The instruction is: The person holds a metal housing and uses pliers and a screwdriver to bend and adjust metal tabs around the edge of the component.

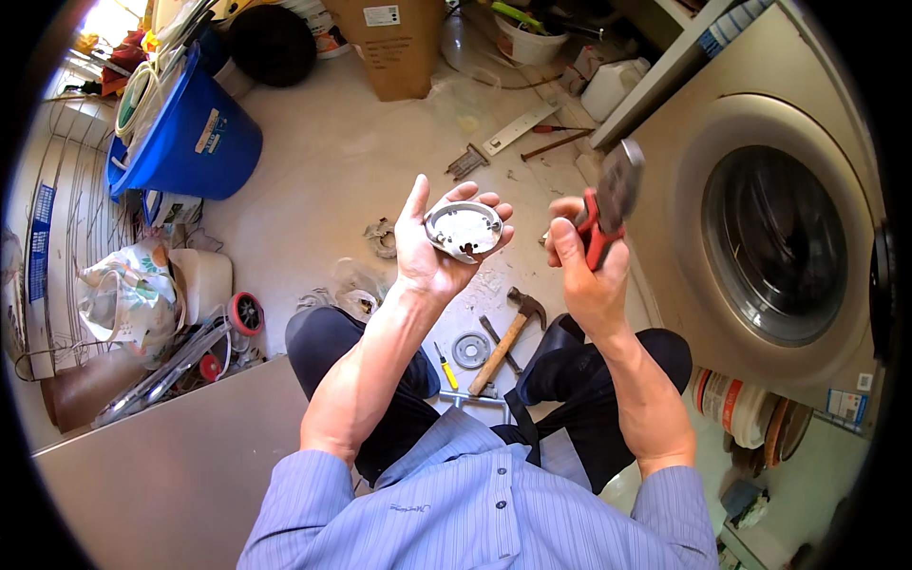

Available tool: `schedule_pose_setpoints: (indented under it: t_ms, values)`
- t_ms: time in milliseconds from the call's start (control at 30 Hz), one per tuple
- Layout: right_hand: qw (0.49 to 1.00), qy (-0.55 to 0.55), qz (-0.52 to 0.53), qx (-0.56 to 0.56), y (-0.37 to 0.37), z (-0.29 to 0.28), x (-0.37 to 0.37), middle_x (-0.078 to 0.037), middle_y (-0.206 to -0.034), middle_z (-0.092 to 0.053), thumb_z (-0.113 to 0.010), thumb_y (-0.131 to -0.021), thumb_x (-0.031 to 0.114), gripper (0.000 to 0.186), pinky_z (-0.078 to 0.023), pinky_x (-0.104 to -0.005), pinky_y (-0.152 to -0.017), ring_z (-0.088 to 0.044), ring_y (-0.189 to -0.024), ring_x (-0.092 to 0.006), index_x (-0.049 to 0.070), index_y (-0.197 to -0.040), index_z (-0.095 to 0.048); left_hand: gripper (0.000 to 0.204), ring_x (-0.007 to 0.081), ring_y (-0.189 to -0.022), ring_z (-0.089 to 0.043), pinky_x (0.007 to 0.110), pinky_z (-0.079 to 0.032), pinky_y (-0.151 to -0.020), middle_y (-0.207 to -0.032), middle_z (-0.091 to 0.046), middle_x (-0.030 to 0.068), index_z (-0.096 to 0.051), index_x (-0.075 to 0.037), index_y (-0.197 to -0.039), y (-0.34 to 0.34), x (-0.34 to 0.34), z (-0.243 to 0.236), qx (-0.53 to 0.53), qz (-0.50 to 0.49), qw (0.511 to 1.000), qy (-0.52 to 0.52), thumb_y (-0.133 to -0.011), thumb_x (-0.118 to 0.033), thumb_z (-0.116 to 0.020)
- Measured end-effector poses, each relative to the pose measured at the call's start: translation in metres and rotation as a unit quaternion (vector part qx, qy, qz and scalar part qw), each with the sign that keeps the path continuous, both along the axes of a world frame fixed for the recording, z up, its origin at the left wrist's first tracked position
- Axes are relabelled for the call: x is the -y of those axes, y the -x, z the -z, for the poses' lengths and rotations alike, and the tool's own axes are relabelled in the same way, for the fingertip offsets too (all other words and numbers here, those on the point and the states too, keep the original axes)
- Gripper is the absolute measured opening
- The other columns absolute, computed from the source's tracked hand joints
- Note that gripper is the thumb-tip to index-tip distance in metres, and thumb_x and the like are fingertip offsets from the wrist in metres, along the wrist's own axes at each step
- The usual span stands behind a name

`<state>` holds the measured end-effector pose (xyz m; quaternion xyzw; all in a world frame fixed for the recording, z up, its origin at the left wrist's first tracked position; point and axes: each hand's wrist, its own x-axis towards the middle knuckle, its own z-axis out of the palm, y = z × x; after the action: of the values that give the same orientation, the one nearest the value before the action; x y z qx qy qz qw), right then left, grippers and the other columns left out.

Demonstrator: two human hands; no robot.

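Observation:
Palm up, my left hand [432,252] cradles a shallow round metal housing [464,228] with notches and small tabs around its inside. Its fingers curl up along the far side of the housing. To the right, my right hand [594,275] grips red-handled pliers [600,226], their jaws tilted up and slightly blurred. The pliers are apart from the housing. Below, on the floor between my feet, lie a wooden-handled claw hammer [505,350], a grey round disc [471,350] and a yellow-handled screwdriver [446,369].
A front-loading washing machine [684,275] stands close on the right. At the left are a blue bucket [223,152] and a folded trolley with red wheels [245,313]. Farther off lie a metal strip [521,126] and a cardboard box [391,57]. Loose metal pieces [382,237] lie near my left hand.

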<state>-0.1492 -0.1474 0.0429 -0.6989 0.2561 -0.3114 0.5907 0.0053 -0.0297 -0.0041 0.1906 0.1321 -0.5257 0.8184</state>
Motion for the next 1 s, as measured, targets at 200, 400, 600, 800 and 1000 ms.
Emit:
schedule_pose_setpoints:
  t_ms: [200,400,600,800,1000]
  values:
    - [0.985,-0.051,-0.135,-0.091,0.018,0.009,0.011,-0.004,-0.083,-0.064,-0.058,-0.107,0.028,0.031,-0.048,-0.0275,-0.071,-0.058,-0.075,-0.0113,-0.002,-0.112,-0.065,0.062,0.0425,-0.107,-0.069,0.057,-0.06,-0.089,-0.113,-0.07,0.0245,-0.065,-0.001,-0.118,-0.012,-0.006,-0.001,0.016,0.014,0.999,0.042,-0.103,-0.059,-0.046]
    - [0.948,-0.212,-0.216,-0.101,0.028,-0.013,0.017,-0.007,-0.089,-0.067,-0.055,-0.108,0.028,0.033,-0.051,-0.0285,-0.073,-0.063,-0.081,-0.0138,-0.002,-0.118,-0.063,0.063,0.0425,-0.107,-0.069,0.057,-0.06,-0.088,-0.114,-0.07,0.024,-0.067,-0.002,-0.117,-0.019,-0.009,-0.003,0.058,0.025,0.995,0.077,-0.103,-0.059,-0.045]
    - [0.953,0.116,-0.209,-0.188,0.027,-0.013,0.019,-0.013,-0.096,-0.071,-0.066,-0.1,0.018,0.026,-0.055,-0.0344,-0.076,-0.068,-0.081,-0.0256,0.0,-0.117,-0.066,0.067,0.0432,-0.108,-0.069,0.058,-0.06,-0.088,-0.114,-0.069,0.0255,-0.067,-0.001,-0.12,-0.021,-0.008,-0.007,0.086,0.031,0.991,0.1,-0.103,-0.061,-0.042]
    - [0.89,0.392,-0.135,-0.192,0.027,-0.005,0.022,-0.013,-0.101,-0.067,-0.068,-0.085,0.002,0.036,-0.055,-0.0417,-0.079,-0.066,-0.09,-0.0343,0.005,-0.121,-0.067,0.067,0.0439,-0.108,-0.068,0.057,-0.06,-0.088,-0.115,-0.069,0.0262,-0.066,0.0,-0.12,-0.021,-0.011,-0.009,0.121,0.038,0.987,0.095,-0.104,-0.06,-0.04]
    - [0.835,0.518,-0.064,-0.174,0.024,0.003,0.027,-0.012,-0.11,-0.061,-0.064,-0.084,-0.001,0.04,-0.052,-0.0433,-0.08,-0.06,-0.103,-0.0319,0.005,-0.123,-0.067,0.068,0.0434,-0.107,-0.069,0.056,-0.061,-0.087,-0.114,-0.068,0.0263,-0.065,0.0,-0.122,-0.017,-0.013,-0.01,0.141,0.052,0.985,0.079,-0.105,-0.06,-0.038]
